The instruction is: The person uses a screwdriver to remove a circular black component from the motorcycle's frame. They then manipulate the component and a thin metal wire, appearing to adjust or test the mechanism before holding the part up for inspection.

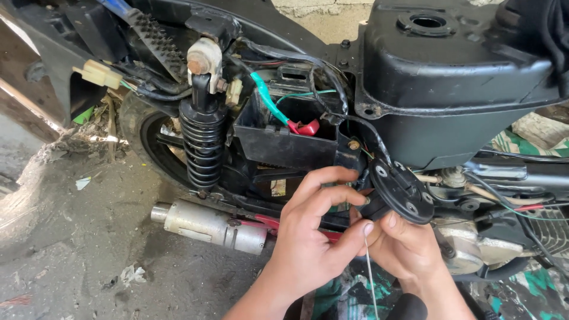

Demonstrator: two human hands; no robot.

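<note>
Stripped motorcycle, seen from its side. Both hands work low at the frame, forearms rising from the bottom edge. Left hand (308, 237): wrist bent, fingers curled forward, index and middle reaching over toward the frame, thumb tip pinching a thin pale wire (371, 278) that hangs straight down. Right hand (406, 246): palm up beneath a round black plate (402, 189), thumb pressed on its lower rim, fingers hidden behind it; it grips the plate. Plate sits tilted, just below the black fuel tank (450, 77), beside the open battery box (284, 139). Coil shock absorber (203, 139) stands left of the box; silver exhaust pipe (207, 225) lies lower left over the dirt floor (83, 249).
</note>
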